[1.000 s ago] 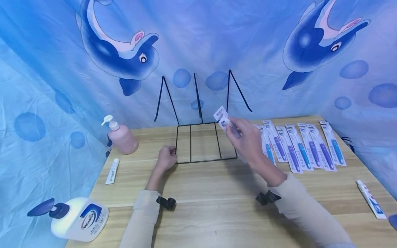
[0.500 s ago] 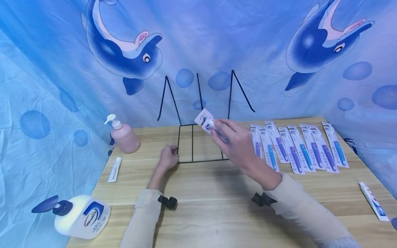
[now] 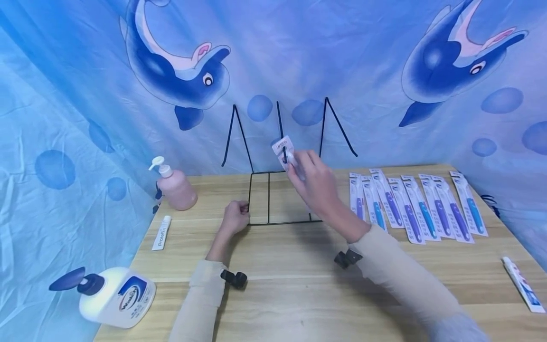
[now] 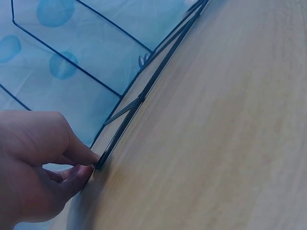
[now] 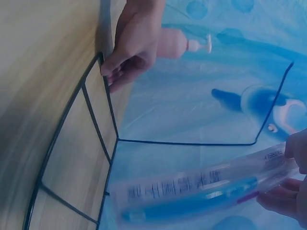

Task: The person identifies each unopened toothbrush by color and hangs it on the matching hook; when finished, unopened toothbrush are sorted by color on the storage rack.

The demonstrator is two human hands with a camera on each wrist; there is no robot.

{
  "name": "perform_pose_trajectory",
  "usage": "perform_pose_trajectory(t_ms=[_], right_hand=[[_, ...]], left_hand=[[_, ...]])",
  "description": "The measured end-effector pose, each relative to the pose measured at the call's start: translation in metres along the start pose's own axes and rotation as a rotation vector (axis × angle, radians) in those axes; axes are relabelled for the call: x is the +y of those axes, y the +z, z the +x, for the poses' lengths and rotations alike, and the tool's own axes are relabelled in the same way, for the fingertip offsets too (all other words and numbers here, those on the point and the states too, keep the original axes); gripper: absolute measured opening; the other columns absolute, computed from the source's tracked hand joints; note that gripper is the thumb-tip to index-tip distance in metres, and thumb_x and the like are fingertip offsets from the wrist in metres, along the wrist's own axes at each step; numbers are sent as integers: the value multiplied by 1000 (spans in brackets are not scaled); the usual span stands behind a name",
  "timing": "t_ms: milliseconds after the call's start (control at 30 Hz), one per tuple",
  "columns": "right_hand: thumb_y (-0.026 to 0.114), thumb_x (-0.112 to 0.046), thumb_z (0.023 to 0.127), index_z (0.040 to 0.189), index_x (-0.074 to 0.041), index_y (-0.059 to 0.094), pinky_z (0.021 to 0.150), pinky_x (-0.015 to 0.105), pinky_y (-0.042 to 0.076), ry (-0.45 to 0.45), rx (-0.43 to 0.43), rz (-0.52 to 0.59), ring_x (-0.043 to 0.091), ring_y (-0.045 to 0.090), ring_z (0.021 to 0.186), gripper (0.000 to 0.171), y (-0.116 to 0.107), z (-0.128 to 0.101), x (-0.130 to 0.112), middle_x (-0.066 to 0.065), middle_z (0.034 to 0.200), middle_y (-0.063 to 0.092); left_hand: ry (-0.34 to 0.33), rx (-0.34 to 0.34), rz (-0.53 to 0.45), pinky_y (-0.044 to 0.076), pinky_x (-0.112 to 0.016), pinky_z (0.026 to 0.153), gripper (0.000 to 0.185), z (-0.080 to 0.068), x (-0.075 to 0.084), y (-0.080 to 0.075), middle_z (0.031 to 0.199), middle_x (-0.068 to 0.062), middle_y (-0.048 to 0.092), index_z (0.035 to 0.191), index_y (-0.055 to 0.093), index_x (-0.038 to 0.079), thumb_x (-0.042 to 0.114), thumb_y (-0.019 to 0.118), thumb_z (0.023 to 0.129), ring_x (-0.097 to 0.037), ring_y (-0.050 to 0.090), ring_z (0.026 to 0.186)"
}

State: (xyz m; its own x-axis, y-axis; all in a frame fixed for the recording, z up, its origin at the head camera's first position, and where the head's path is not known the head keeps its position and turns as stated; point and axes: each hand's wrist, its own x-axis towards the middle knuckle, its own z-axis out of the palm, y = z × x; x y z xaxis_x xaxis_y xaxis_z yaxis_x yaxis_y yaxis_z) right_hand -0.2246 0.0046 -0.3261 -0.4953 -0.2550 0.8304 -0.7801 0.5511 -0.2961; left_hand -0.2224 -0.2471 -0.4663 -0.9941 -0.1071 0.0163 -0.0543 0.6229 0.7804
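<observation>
Right hand [image 3: 316, 183] carried gripped toothbrush pack [image 3: 285, 153] to rack [image 3: 279, 199]; left hand [image 3: 236, 219] pinches rack.

Black wire rack [image 3: 279, 197] stood on a light wood-grain table [image 3: 299, 294], against a blue cloth backdrop [image 3: 342, 57] patterned with dark-blue dolphins and round blue spots. Packaged toothbrush [image 3: 285, 153] had a white card; the row of toothbrush packs [image 3: 419, 206] showed purple and blue handles. Pump bottle [image 3: 175, 187] was pink, soap bottle [image 3: 113, 297] white with a dark-blue pump.
</observation>
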Motion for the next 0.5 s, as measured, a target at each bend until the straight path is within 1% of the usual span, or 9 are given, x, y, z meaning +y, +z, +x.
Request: perform_pose_trajectory(t_ms=[167,233,400,500], right_hand=[[68,-8,89,111,2,55,60,28,55,106,-38,11,23,57,77,27,24,20,11,14,98,57],[67,-9,90,112,1,52,60,29,54,139,-44,16,23,56,77,28,32,28,16,14,97,55],[62,-12,94,115,0,49,59,30,51,178,-48,22,24,52,78,27,50,46,31,14,99,52],[60,-13,96,117,0,48,58,31,49,212,-65,20,24,51,79,28,58,57,38,14,99,51]], left_hand=[[-5,0,-18,54,-33,80,47,0,3,-1,96,-18,63,127,56,-17,-12,53,80,-25,58,87],[-9,1,-23,53,-32,79,47,0,3,-1,96,-18,63,127,56,-17,-12,53,80,-24,57,86],[-18,9,-35,53,-30,78,46,0,2,1,97,-18,63,126,57,-16,-12,54,81,-23,57,86],[-19,15,-38,54,-30,79,46,0,0,1,98,-18,62,126,58,-15,-12,54,80,-24,58,88]])
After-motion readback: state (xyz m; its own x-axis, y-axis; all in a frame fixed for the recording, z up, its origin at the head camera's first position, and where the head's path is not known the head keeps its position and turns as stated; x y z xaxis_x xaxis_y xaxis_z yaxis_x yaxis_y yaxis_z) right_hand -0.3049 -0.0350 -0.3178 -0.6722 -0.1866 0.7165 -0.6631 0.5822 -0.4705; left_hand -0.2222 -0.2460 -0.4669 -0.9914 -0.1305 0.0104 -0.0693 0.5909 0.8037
